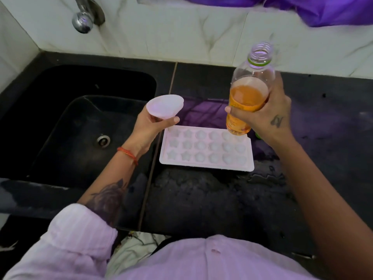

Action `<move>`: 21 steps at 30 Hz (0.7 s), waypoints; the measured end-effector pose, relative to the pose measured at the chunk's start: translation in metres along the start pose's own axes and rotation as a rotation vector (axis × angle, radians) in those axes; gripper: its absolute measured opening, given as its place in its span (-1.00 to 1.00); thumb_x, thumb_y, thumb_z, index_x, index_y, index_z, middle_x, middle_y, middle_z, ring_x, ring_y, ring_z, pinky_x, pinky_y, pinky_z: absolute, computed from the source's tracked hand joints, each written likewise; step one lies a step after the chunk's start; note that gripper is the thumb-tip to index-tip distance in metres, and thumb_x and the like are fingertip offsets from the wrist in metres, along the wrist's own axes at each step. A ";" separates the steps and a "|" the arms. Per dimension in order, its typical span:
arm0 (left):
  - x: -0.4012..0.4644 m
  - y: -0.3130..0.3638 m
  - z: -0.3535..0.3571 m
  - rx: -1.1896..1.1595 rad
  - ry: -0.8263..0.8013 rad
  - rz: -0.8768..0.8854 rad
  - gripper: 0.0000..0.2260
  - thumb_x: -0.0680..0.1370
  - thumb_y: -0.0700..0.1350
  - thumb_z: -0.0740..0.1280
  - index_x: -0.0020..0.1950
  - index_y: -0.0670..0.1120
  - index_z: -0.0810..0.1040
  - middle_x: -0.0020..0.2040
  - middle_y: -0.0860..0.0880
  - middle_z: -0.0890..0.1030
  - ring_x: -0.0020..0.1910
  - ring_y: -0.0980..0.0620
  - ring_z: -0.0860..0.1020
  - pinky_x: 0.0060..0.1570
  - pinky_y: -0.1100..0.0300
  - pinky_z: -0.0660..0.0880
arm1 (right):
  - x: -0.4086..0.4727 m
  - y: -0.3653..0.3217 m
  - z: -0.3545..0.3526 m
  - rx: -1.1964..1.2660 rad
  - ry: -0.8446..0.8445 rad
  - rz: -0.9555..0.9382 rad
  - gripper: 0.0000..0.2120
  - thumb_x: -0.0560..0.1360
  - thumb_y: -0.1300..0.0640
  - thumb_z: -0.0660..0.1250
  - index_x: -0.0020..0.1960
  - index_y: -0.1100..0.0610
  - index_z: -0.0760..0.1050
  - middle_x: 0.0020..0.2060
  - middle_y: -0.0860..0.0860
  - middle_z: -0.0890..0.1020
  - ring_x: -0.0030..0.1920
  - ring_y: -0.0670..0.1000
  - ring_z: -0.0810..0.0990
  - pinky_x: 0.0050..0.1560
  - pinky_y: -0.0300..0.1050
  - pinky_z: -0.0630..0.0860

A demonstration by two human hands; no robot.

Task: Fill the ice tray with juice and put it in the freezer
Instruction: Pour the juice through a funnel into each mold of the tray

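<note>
A white ice tray (205,165) with star and round moulds lies flat on the black counter (201,199), its cells looking dry. My right hand (268,116) grips an uncapped clear bottle (248,98) of orange juice, held nearly upright above the tray's far right corner. My left hand (150,126) holds a small white cup (164,106) by its base, tilted, above the counter between the sink and the tray. The cup's inside looks dry.
A black sink (80,122) with a metal drain (103,140) lies to the left. A chrome tap (82,21) sticks out of the marble wall. Purple cloth (302,9) hangs at the top right. A wet patch (266,176) sits right of the tray.
</note>
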State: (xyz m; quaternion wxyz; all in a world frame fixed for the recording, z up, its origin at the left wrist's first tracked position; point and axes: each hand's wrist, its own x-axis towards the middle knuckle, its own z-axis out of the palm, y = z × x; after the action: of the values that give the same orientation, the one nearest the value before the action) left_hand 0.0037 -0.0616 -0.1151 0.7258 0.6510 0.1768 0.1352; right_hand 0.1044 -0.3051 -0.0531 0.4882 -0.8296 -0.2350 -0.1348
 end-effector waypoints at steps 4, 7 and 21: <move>0.006 -0.012 -0.002 0.123 0.011 0.091 -0.24 0.30 -0.34 0.53 0.38 0.01 0.26 0.18 0.08 0.47 0.15 0.15 0.51 -0.02 0.34 0.54 | 0.001 -0.009 0.000 -0.048 -0.059 -0.074 -0.22 0.19 -0.05 0.59 0.29 0.14 0.35 -0.02 -0.18 0.50 -0.09 -0.17 0.49 -0.14 -0.59 0.36; 0.009 -0.019 -0.005 0.173 -0.034 0.127 -0.13 0.30 -0.34 0.53 0.41 0.13 0.14 0.23 0.04 0.44 0.19 0.13 0.50 0.02 0.32 0.54 | 0.002 -0.012 0.000 -0.073 -0.087 -0.103 -0.20 0.19 -0.08 0.58 0.31 0.16 0.34 0.02 -0.15 0.50 -0.06 -0.11 0.51 -0.08 -0.44 0.39; 0.015 -0.022 -0.015 0.106 -0.227 -0.087 -0.12 0.33 -0.47 0.43 0.35 0.31 0.22 0.07 -0.10 0.62 0.01 -0.04 0.66 -0.06 0.15 0.61 | 0.004 -0.011 0.010 -0.095 -0.149 -0.108 -0.17 0.19 -0.17 0.52 0.32 0.15 0.33 0.06 -0.17 0.47 -0.04 -0.12 0.50 -0.11 -0.52 0.34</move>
State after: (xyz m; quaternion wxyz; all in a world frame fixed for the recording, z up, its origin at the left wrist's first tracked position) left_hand 0.0101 -0.0440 -0.1392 0.7110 0.6911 0.1284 0.0195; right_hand 0.1021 -0.2908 -0.0484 0.4214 -0.8458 -0.3082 -0.1097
